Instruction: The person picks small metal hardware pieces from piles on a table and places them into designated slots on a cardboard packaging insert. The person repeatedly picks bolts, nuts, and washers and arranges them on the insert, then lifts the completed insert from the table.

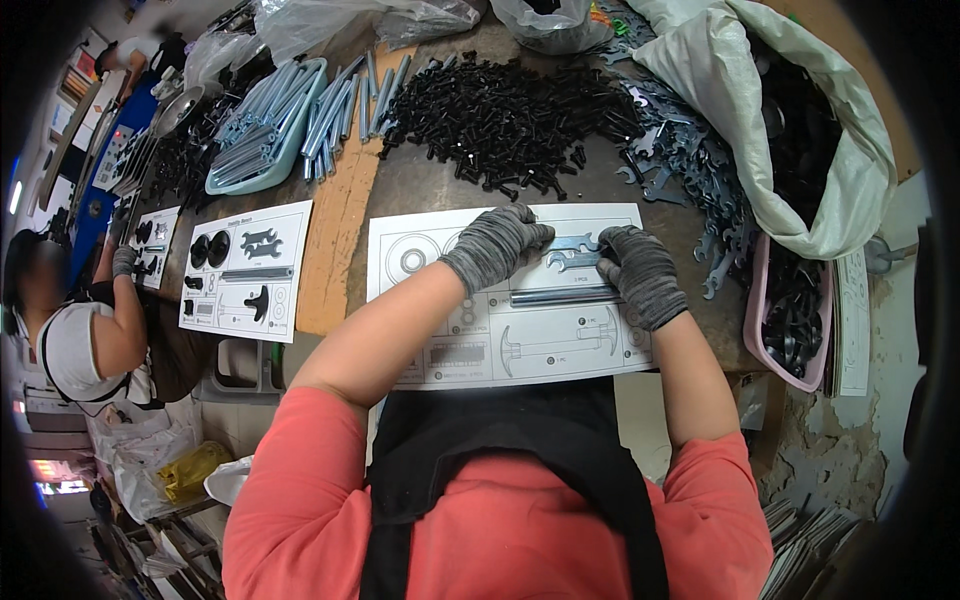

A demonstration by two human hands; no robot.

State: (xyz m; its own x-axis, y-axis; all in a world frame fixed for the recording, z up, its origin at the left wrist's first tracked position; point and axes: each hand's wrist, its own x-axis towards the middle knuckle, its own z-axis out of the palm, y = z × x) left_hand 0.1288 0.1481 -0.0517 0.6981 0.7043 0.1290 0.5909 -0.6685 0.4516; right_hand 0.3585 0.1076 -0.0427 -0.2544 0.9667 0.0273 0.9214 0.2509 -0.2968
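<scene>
In front of me a white printed card (420, 375) with outline drawings of parts lies on the table. Two flat open-end wrenches (574, 259) rest on its upper right part, one above the other. Below them a silver metal tube (560, 297) lies sideways. My left hand (500, 245), in a grey knit glove, is curled over the card's top, its fingertips near the wrenches' left end; what lies under the fingers is hidden. My right hand (643, 275), gloved alike, closes its fingers at the right end of the wrenches.
A heap of black bolts (490, 120) lies behind the card, with loose wrenches (690, 170) to its right. A white sack (720, 90) and a pink bin (825, 350) hold black parts. A blue tray (265, 185) of tubes and a filled card (235, 325) are left, near a co-worker (90, 335).
</scene>
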